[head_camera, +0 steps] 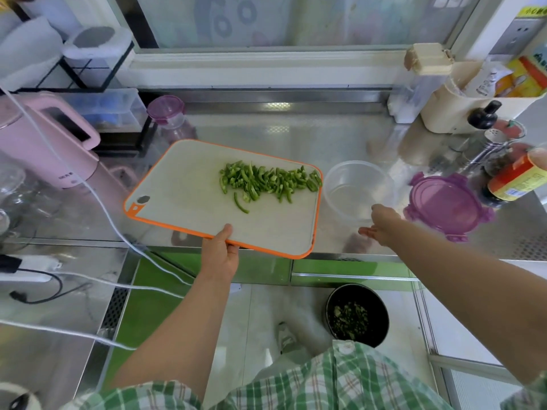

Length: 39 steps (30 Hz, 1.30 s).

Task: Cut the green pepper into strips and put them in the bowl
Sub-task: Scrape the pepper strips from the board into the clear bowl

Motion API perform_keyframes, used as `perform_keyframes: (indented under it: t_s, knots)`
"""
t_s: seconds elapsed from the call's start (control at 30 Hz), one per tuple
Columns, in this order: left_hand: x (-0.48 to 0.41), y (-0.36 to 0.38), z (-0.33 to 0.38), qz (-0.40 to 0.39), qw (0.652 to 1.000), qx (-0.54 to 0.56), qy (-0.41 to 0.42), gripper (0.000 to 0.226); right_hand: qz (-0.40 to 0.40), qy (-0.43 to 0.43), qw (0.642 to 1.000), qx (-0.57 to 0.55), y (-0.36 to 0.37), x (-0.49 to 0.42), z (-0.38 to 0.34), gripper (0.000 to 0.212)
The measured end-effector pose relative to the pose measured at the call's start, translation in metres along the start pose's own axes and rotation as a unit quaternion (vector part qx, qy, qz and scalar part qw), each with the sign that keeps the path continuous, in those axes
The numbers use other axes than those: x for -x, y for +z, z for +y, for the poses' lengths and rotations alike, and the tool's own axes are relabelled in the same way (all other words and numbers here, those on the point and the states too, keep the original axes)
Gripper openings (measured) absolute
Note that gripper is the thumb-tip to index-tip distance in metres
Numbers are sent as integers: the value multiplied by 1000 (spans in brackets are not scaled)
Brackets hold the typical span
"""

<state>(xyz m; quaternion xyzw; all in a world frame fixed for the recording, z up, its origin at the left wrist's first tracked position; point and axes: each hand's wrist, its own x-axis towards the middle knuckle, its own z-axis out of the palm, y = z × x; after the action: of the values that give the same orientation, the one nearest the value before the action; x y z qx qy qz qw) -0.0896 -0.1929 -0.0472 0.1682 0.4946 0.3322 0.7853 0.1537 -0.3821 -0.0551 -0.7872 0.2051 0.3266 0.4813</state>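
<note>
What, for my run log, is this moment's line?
left hand grips cutting board | right hand at bowl rim | pepper strips on board | bowl empty

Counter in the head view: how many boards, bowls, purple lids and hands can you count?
Board: 1
Bowl: 1
Purple lids: 2, a loose lid and a jar lid
Hands: 2, left hand and right hand
Total: 6
</note>
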Motion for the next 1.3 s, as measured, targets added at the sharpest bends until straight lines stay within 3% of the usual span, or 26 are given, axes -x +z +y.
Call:
perform_keyframes:
  t_s: [0.1, 0.17, 0.27, 0.47, 0.57, 0.63, 0.67, 0.77, 0.83, 0.93, 1.07, 1.3]
  knots:
    - [0, -1, 10, -9, 1000, -14, 21, 43, 61, -17, 995, 82, 2, 2, -4, 57]
    - [6, 1, 16, -15, 1000, 3, 27, 39, 139, -56, 972, 179, 3, 5, -7, 68]
    - [14, 6, 20, -27, 999, 16, 29, 25, 208, -142, 945, 208, 7, 14, -13, 61]
    - [24, 15, 18, -40, 998, 9, 41, 24, 153, -95, 953, 244, 7, 22, -15, 60]
    - [27, 16, 14, -52, 998, -8, 43, 25, 179, -237, 933, 203, 2, 28, -14, 49]
    - [28, 18, 13, -56, 997, -15, 44, 25, 99, -290, 947, 99, 1, 33, -17, 29]
    - [29, 20, 13, -57, 997, -14, 43, 24, 38, -280, 958, 51, 2, 35, -19, 23]
    - [33, 28, 11, -64, 997, -10, 43, 23, -133, -186, 972, -49, 8, 47, -23, 31]
    - [34, 32, 10, -66, 997, -9, 37, 22, -232, -120, 958, -115, 10, 55, -22, 29]
    - [39, 39, 8, -73, 997, -14, 25, 25, -350, -73, 909, -213, 9, 58, -15, 36]
    - [43, 46, 0, -69, 998, 3, 10, 32, -374, -84, 878, -286, 3, 59, -8, 39]
    - [76, 49, -41, -175, 983, 12, -47, 25, -360, -90, 868, -330, 6, 60, 3, 46]
